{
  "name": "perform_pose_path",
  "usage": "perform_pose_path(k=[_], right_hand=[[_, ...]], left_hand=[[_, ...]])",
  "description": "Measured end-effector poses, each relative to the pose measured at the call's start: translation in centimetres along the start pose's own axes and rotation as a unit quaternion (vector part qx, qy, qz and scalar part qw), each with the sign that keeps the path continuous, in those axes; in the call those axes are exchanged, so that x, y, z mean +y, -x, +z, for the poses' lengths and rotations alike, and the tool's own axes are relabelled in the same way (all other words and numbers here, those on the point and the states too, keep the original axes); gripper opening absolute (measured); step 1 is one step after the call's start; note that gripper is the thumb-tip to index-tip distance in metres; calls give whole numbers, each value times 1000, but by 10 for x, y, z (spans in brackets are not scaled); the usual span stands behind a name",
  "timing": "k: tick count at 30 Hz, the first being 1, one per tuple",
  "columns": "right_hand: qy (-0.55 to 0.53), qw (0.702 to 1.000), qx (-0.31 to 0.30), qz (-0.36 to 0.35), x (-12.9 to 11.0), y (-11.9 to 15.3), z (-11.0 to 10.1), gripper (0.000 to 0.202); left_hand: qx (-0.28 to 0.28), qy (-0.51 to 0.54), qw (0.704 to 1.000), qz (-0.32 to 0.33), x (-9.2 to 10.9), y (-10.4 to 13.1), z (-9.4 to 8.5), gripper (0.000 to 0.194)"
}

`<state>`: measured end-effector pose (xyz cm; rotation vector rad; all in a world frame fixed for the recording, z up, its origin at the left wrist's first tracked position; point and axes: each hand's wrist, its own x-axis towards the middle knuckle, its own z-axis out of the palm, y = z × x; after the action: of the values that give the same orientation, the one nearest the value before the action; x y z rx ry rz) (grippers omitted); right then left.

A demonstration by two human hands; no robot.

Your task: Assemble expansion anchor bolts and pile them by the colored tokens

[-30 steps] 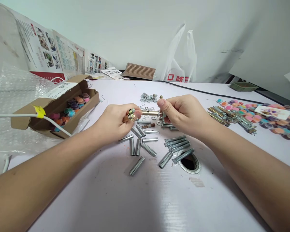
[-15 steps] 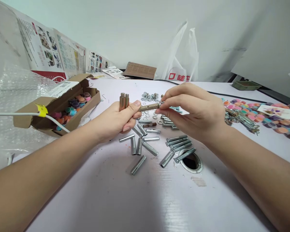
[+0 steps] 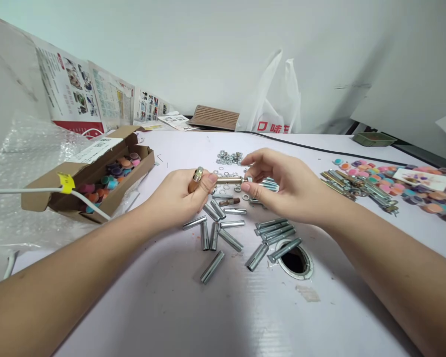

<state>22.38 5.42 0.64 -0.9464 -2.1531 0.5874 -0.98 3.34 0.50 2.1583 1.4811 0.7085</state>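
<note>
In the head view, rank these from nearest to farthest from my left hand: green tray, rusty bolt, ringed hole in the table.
From the left hand:
1. Rusty bolt, just to its right.
2. Ringed hole, right and nearer the viewer.
3. Green tray, far right, at the back.

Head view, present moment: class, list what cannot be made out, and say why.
All in the head view:
Brass-coloured rod: left end hidden by the left hand.
Right hand: some fingertips hidden behind the hand itself.
Round hole: too dark inside.
White bag: base hidden behind the table.
Right forearm: cut off by the picture's edge.
</note>
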Motion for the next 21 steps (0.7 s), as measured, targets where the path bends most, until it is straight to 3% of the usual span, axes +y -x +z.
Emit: perform_pose_path(k=[3,9,11,15,19,21], right_hand=[[9,1000,-6,11,-2,-2,0,23],[-41,991,-64,108,-1,-2,5,73],[-67,989,-71,113,1,-1,6,75],[-71,993,-49,79,2,-1,5,56],[-56,989,-87,103,0,-1,3,76],[-68,989,-81,107,0,-1,1,75]], left_hand=[[2,23,1000,-1,1,-1,-2,54],[16,17,999,31,5,1,-2,54],[19,22,999,25,5,2,-2,52],[31,29,999,7,4,2,-1,52],[32,34,998,33,3,0,0,53],[33,26,998,39,2,0,1,53]])
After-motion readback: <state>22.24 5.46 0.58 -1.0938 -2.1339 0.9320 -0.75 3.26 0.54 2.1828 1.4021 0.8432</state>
